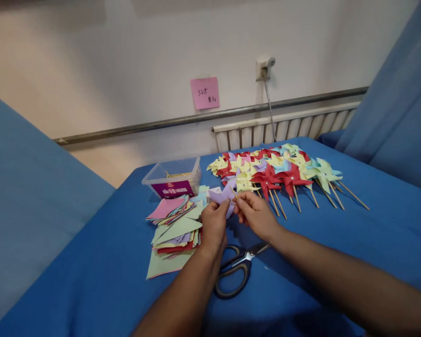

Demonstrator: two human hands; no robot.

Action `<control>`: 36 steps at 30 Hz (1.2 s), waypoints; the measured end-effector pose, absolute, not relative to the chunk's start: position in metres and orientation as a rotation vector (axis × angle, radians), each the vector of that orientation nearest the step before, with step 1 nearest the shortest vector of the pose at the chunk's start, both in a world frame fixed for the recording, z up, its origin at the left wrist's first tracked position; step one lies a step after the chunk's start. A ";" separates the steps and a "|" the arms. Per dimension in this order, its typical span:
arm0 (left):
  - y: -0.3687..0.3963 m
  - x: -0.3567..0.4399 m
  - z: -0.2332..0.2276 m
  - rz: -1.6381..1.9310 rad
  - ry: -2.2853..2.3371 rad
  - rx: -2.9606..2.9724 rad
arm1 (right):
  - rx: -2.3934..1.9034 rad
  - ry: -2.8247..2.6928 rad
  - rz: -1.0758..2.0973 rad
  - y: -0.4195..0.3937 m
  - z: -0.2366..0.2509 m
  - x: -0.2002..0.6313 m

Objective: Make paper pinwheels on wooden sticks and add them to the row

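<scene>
My left hand (pixel 214 220) is closed on a purple paper pinwheel (pixel 225 195), which it holds up above the table. My right hand (pixel 256 213) pinches a thin wooden stick (pixel 233 191) right beside the pinwheel. Whether the stick's tip touches the paper I cannot tell. Under my wrists lies a pair of scissors (pixel 246 259) with dark handles, its blades pointing right. Left of my left hand is a pile of cut coloured paper (pixel 177 229). Finished pinwheels (pixel 266 177) in red, yellow, green and purple lie in rows behind my right hand, their sticks toward me.
A clear plastic box (pixel 175 169) with a purple label and thin sticks inside stands at the back left. Blue cloth covers the table (pixel 101 262). Behind it are a radiator (pixel 287 124), a metal rail (pixel 143 126) and a wall with a pink note (pixel 205 93).
</scene>
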State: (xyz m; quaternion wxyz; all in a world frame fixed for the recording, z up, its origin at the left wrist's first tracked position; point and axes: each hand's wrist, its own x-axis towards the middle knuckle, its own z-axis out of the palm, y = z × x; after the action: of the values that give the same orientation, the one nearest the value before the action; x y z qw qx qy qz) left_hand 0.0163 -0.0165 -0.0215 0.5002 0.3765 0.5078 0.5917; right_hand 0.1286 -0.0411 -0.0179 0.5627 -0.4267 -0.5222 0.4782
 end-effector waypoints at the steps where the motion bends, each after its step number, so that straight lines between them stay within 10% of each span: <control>1: -0.016 0.015 -0.021 1.440 1.248 0.925 | -1.007 -1.223 1.156 -0.041 -0.021 0.128; 36: -0.022 0.015 -0.011 1.445 1.317 1.029 | -1.062 -1.170 1.112 -0.044 -0.025 0.131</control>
State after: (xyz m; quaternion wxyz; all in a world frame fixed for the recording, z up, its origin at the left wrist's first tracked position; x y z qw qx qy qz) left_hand 0.0153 -0.0222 -0.0114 0.4493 0.4162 0.5326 0.5841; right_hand 0.1314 -0.0442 -0.0245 0.5685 -0.4522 -0.4980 0.4735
